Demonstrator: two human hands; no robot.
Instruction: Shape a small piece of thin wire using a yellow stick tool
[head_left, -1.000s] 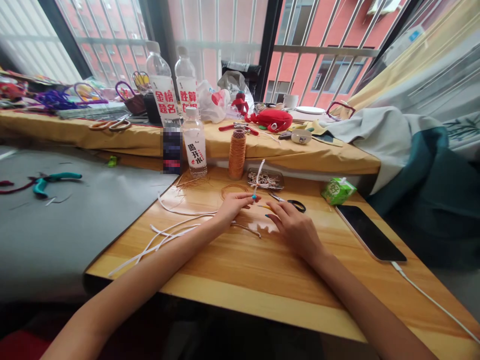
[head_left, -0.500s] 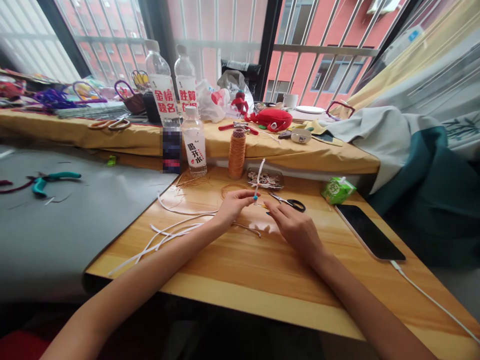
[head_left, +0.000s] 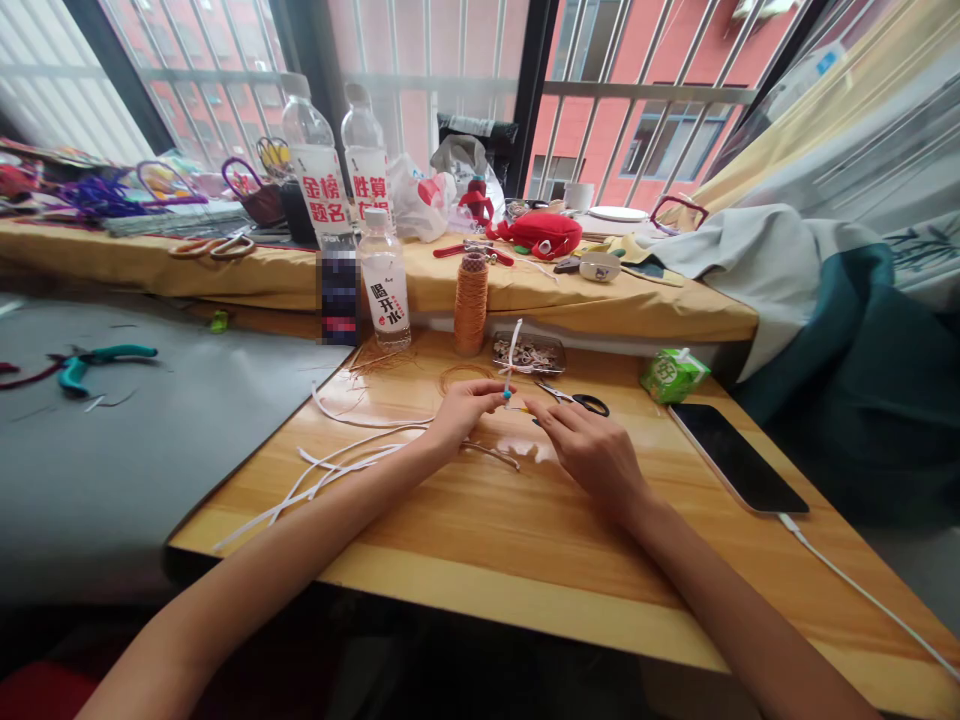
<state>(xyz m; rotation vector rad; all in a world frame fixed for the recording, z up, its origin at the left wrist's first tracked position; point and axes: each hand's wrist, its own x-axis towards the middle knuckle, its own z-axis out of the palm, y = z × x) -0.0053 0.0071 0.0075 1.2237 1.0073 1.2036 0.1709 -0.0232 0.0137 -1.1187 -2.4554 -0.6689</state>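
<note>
Above the wooden table, my left hand (head_left: 466, 412) pinches a narrow white cord (head_left: 514, 345) between thumb and fingertips. The cord's free end sticks up past the fingers. A small turquoise spot (head_left: 508, 395) shows at the left thumb tip; whether bead or nail I cannot tell. Just to the right, my right hand (head_left: 592, 450) is closed around a thin tool with a yellow part (head_left: 526, 407), its tip close to the cord's lower end. Most of this tool is hidden by the fingers. Black-handled scissors (head_left: 591, 405) lie behind the right hand. Loose white cords (head_left: 330, 470) lie beside my left forearm.
An orange thread spool (head_left: 471, 305), a clear tray of small pieces (head_left: 529, 352) and a water bottle (head_left: 384, 285) stand at the back. A phone (head_left: 739, 458) and green carton (head_left: 673, 376) are at right. Teal-handled pliers (head_left: 75, 375) lie on the grey surface.
The view has shifted slightly. Both hands keep nearly the same pose, with the cord and the thin tool still held close together.
</note>
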